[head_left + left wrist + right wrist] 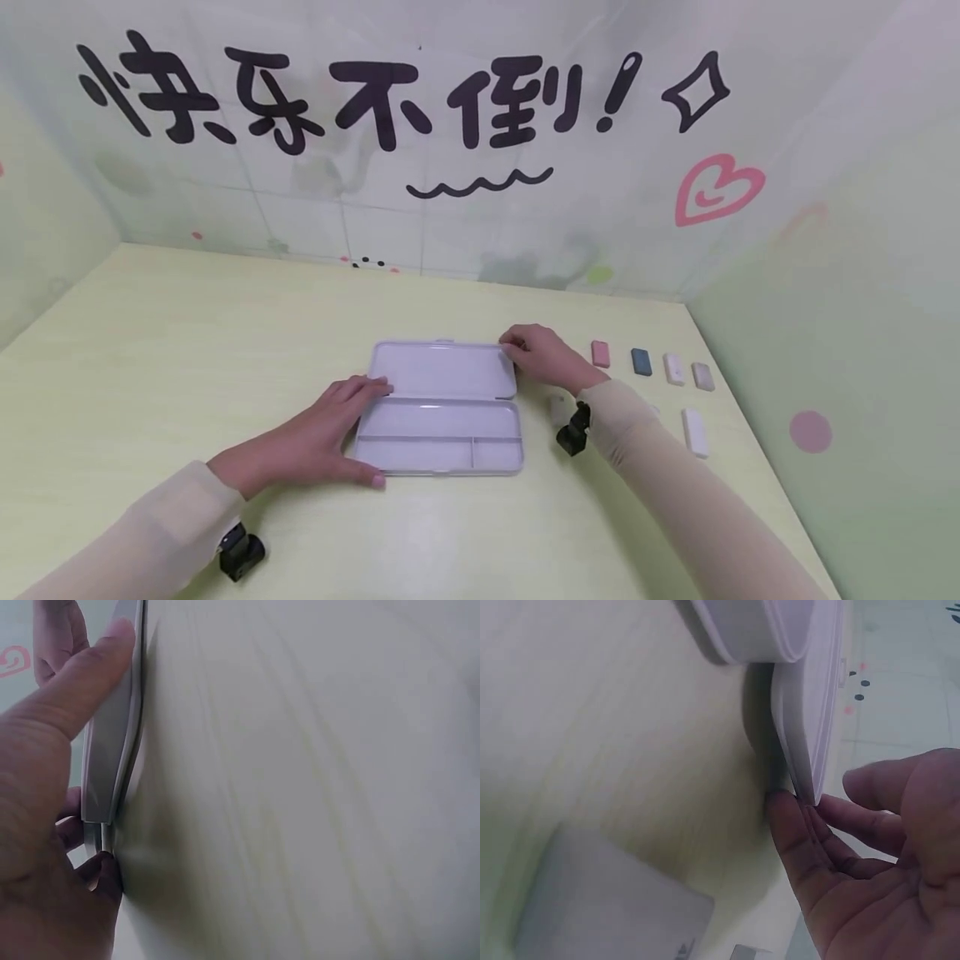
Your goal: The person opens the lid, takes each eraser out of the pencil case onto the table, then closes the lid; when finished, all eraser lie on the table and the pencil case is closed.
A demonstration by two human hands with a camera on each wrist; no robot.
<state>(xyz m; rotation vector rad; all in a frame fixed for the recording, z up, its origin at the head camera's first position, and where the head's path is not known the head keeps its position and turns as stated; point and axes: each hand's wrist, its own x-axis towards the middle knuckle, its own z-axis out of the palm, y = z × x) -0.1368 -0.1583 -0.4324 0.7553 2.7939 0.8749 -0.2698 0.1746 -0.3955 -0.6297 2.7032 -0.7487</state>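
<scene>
A pale lavender plastic pencil case [416,454] lies unfolded on the table, its divided tray nearer me and its lid [442,371] folded back on the far side. My left hand [315,437] grips the left end of the case: the thumb [105,664] lies against the front wall, the other fingers reach to the hinge side. At the lid's far right corner, my right hand [543,354] has its fingers bent around the edge. In the right wrist view, those fingertips [781,806] are right at the corner, partly beneath it, with the thumb above. The tray's compartments hold nothing visible.
Right of the case lie small blocks: a pink one [600,353], a dark blue one [641,362], a white one [673,368], a greyish one [702,376] and a longer white one [695,432]. Another pale block [607,900] sits below the right wrist. Walls [862,333] enclose the table.
</scene>
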